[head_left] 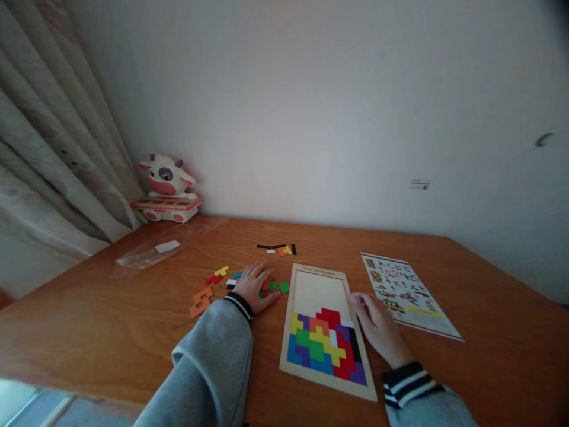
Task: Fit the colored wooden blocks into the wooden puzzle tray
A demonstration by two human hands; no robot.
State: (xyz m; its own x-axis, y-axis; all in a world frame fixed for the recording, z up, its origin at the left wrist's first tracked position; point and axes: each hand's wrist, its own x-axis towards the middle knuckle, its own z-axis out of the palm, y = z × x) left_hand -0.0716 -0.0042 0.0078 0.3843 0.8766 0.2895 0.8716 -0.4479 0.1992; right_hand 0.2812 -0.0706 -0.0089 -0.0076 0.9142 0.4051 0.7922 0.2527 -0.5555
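A rectangular pale wooden puzzle tray (319, 290), partly filled with flat multicoloured pieces (316, 351), lay on the brown wooden desk (146, 338) between both hands. The left hand (251, 289) had its fingers and thumb spread apart, a flat green piece (283, 287) just beyond the thumb. The right hand (377, 325) curled its fingers at the tray's right edge; their grip could not be told.

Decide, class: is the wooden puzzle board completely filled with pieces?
No, coloured pieces fill only the near part of the board.
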